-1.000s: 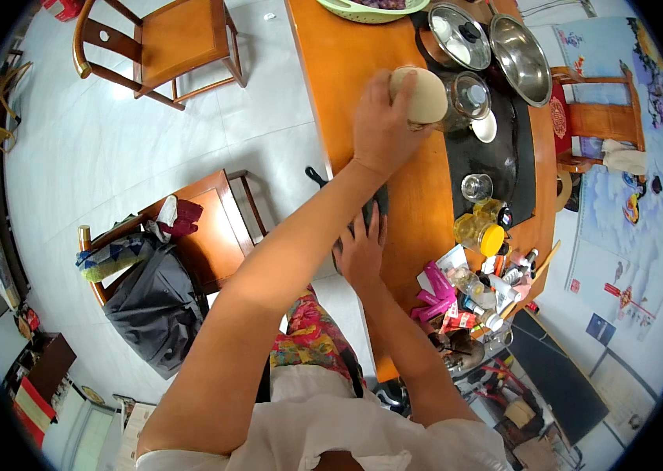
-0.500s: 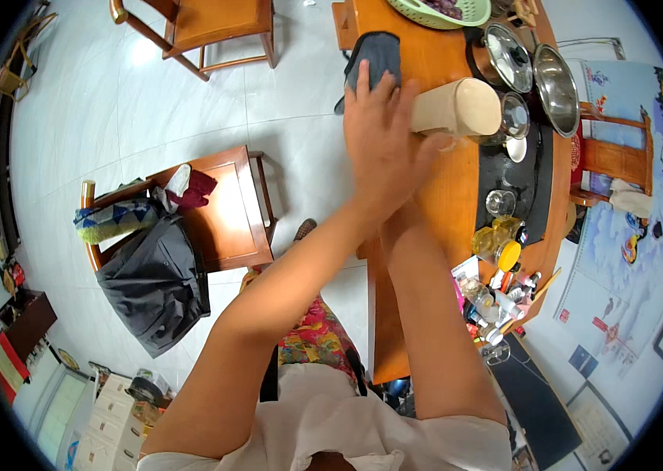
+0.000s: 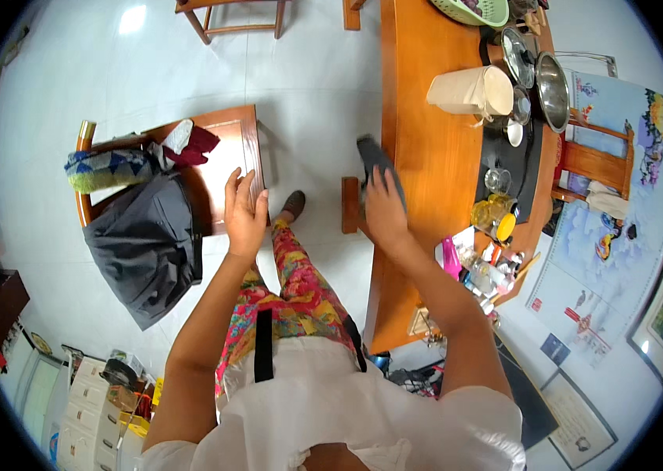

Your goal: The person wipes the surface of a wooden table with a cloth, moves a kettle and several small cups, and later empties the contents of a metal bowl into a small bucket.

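Note:
My right hand (image 3: 385, 206) is at the near-left edge of the wooden table (image 3: 422, 188), with its fingers laid over a dark grey cloth (image 3: 371, 155). The cloth sticks out past the fingertips and hangs partly off the table's edge; the palm side of the hand is hidden. Raised over the floor, my left hand (image 3: 245, 213) holds nothing and has its fingers apart. It is nearest to the wooden chair (image 3: 229, 137) on the left. A beige box-like container (image 3: 457, 92) stands on the table beyond my right hand.
A black jacket (image 3: 151, 243), patterned cloth (image 3: 112, 169) and maroon cloth (image 3: 194, 147) lie on the chair. Along the table's far side are a steel bowl (image 3: 553, 92), a glass lid (image 3: 517, 56), a yellow-lidded jar (image 3: 496, 222) and several bottles. A green basket (image 3: 465, 11) stands at the table's top end.
My hands, crossed near the table's far end before, are now apart. My left hand has swung left, off the table. The grey cloth has come nearer along the edge, under my right hand.

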### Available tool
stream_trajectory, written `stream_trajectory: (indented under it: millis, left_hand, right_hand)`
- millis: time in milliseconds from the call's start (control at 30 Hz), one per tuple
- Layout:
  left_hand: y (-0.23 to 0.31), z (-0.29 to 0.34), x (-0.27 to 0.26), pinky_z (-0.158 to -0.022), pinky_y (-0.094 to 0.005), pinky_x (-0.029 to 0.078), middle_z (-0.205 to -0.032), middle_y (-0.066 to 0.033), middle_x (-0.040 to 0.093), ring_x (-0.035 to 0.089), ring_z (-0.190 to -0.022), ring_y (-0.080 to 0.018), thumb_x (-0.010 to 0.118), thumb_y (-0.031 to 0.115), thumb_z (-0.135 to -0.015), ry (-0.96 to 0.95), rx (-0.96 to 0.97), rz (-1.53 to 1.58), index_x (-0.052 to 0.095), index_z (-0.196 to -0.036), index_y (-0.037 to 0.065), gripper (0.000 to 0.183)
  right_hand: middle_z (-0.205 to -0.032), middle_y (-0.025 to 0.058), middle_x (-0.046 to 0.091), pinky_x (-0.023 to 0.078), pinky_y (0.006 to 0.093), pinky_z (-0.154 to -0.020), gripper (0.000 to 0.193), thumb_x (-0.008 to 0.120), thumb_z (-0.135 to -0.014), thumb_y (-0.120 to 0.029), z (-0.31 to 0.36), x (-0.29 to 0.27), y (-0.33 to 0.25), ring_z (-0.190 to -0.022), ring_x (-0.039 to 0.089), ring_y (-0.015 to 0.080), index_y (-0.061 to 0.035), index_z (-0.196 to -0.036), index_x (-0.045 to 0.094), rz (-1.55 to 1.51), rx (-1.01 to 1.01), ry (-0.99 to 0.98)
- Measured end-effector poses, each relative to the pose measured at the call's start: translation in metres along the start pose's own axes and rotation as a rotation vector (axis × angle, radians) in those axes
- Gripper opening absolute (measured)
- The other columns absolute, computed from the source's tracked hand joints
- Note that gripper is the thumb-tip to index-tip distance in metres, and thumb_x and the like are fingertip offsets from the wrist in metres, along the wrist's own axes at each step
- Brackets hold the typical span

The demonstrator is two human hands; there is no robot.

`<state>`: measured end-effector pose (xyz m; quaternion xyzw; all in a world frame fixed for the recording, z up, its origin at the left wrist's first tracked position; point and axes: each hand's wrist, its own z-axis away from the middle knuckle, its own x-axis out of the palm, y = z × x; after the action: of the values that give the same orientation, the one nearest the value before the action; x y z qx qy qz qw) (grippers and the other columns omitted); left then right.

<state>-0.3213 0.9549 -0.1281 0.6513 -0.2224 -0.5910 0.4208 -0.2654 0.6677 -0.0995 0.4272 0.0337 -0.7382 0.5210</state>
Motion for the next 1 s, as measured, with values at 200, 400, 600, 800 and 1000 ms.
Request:
stream_trajectory:
  millis: [200,400,600,800,1000]
  left_hand:
    - [-0.024,0.030,-0.026,-0.090,-0.0374,0.056,-0.144,-0.0178,0.049,0.057,-0.124,-0.0324,0.064,0.011,-0.095,-0.079,-0.020,0.070,0.061,-0.132,0.003,0.038]
    - [-0.024,0.036,-0.042,-0.096,-0.0376,0.052,-0.141,-0.0173,0.052,0.058,-0.123,-0.0342,0.066,0.011,-0.094,-0.206,0.016,0.074,0.063,-0.129,0.002,0.036]
    - [-0.029,0.033,-0.036,-0.097,-0.0396,0.051,-0.137,-0.0189,0.056,0.060,-0.119,-0.0374,0.066,0.012,-0.094,-0.257,0.234,0.063,0.063,-0.128,0.003,0.035]
    - [-0.039,0.045,-0.036,-0.096,-0.0404,0.052,-0.137,-0.0168,0.057,0.063,-0.115,-0.0366,0.068,0.013,-0.093,-0.402,0.231,0.096,0.065,-0.126,0.004,0.034]
    - [-0.068,0.081,-0.042,-0.086,-0.0382,0.055,-0.133,-0.0181,0.059,0.068,-0.100,-0.0323,0.067,0.011,-0.092,-0.401,0.303,0.013,0.065,-0.126,0.004,0.034]
  right_hand:
    - [-0.139,0.0166,0.059,0.012,0.0565,-0.123,0.045,0.050,-0.096,-0.029,0.142,0.044,-0.152,-0.145,0.033,0.0413,-0.0003,-0.125,0.069,-0.121,-0.258,-0.247]
    - [-0.150,0.0105,0.051,0.018,0.0545,-0.123,0.044,0.052,-0.094,-0.024,0.155,0.072,-0.165,-0.147,0.032,0.0345,-0.0045,-0.131,0.065,-0.233,-0.057,-0.034]
    - [-0.163,0.0080,0.032,0.032,0.0543,-0.118,0.036,0.056,-0.093,-0.011,0.071,0.030,-0.071,-0.145,0.034,0.0401,-0.0105,-0.128,0.063,-0.579,0.578,0.476]
    - [-0.161,0.0089,0.035,0.037,0.0552,-0.114,0.031,0.057,-0.093,-0.007,0.092,0.042,-0.123,-0.144,0.035,0.0436,-0.0098,-0.123,0.064,-0.585,0.733,0.515]
    - [-0.160,0.0076,0.037,0.038,0.0573,-0.112,0.027,0.058,-0.092,-0.008,0.197,0.066,-0.243,-0.144,0.035,0.0429,-0.0083,-0.117,0.066,-0.689,0.737,0.428]
